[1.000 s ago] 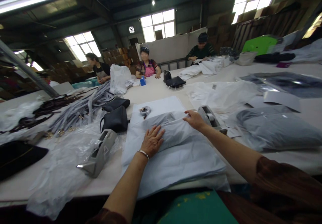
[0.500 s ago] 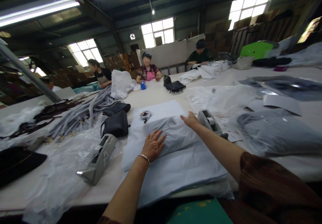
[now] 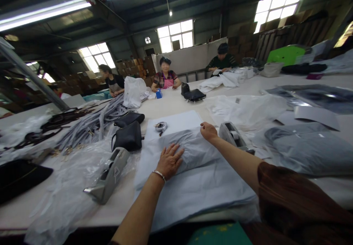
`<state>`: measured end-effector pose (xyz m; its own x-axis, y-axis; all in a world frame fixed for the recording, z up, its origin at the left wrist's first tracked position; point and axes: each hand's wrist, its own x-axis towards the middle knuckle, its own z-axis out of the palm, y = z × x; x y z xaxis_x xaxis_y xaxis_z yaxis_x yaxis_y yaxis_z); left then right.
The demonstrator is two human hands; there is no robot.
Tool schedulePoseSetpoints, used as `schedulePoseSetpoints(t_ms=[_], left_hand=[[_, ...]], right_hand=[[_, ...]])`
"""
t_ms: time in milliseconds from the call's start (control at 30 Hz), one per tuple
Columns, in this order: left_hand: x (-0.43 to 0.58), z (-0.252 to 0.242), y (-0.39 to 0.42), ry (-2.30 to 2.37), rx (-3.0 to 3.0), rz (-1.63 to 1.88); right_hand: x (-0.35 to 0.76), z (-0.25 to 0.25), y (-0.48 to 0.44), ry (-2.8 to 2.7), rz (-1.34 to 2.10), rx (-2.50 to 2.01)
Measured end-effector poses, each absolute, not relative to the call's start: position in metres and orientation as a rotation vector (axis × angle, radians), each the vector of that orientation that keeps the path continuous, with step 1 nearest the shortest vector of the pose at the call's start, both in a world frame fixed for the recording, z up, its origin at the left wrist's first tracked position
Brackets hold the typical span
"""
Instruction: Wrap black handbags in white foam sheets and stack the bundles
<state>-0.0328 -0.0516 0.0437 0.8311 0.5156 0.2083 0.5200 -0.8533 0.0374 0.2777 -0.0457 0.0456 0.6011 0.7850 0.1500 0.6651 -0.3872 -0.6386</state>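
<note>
My left hand [image 3: 170, 162] lies flat, fingers spread, on a pale grey wrapped bundle [image 3: 193, 147] with creased, thin covering. My right hand [image 3: 209, 131] is at the bundle's far right corner, its fingers curled together. Whatever may be in them is too small to make out. The bundle rests on a stack of pale sheets [image 3: 212, 190]. A coiled strap with metal clips [image 3: 160, 127] lies on the white sheet beyond it. Grey tape dispensers flank the work, one [image 3: 109, 179] to the left and another [image 3: 233, 136] beside my right hand.
Black pouches [image 3: 128, 136] and a pile of plastic-wrapped straps [image 3: 93, 123] lie left on the table. Clear plastic film [image 3: 71, 179] spreads in front of them. A bagged grey item [image 3: 309, 147] sits at right. Several co-workers [image 3: 165, 78] sit across the table.
My right hand's fingers have drawn together from a more open pose at the bundle's corner. My left hand stays flat on the bundle. The view has shifted slightly.
</note>
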Motion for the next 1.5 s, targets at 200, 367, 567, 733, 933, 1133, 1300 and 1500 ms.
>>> schedulePoseSetpoints(t_ms=[200,367,567,733,933,1133,1300,1500], left_hand=[[-0.033,0.044,-0.051,-0.836,-2.989,-0.347],[-0.033,0.044,-0.052,-0.855,-2.997,-0.338],[-0.033,0.043,-0.051,-0.871,-3.009,-0.346],[-0.039,0.043,-0.052,-0.817,-2.981,-0.387],[-0.045,0.026,-0.034,-0.736,-2.922,-0.439],[-0.044,0.023,-0.030,-0.757,-2.957,-0.428],[-0.038,0.038,-0.045,-0.831,-3.001,-0.505],[-0.030,0.049,-0.058,-0.873,-3.012,-0.375]], right_hand=[[0.286,0.040,-0.047,-1.049,0.340,-2.176],[0.282,0.026,-0.042,-0.979,0.493,-2.081],[0.273,0.017,-0.040,-0.990,0.599,-1.866],[0.270,0.034,-0.045,-1.049,0.388,-1.837],[0.275,0.037,-0.039,-1.177,0.024,-1.829],[0.207,0.044,-0.065,-1.608,-0.221,-1.457],[0.140,0.030,-0.093,-2.053,-0.007,-1.360],[0.164,0.021,-0.094,-2.000,0.030,-1.689]])
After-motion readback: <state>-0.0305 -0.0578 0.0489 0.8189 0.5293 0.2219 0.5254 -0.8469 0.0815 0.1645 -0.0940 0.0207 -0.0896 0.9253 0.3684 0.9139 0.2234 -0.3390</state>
